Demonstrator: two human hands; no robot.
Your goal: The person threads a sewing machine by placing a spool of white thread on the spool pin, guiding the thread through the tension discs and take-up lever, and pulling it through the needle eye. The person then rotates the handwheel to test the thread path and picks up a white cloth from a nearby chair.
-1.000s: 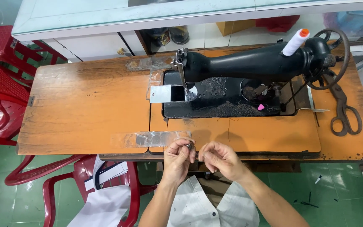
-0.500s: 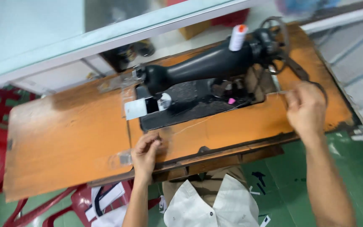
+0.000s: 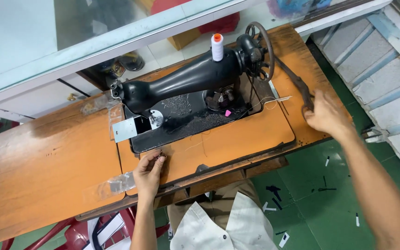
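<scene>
Since half a second before, the right hand (image 3: 327, 113) had reached farther out to the bench's (image 3: 47, 162) right edge, its grip closing over the dark scissors (image 3: 297, 85) lying there. The left hand (image 3: 148, 172) pinched a small dark piece (image 3: 159, 155) at the front edge, near the black sewing machine (image 3: 186, 85) with its white thread spool (image 3: 217, 46); a thin thread (image 3: 200, 143) lay loose between.

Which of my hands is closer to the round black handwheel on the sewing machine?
Right. The right hand rests on the table just right of the round black handwheel; the left hand is at the table's front edge, far left.
</scene>
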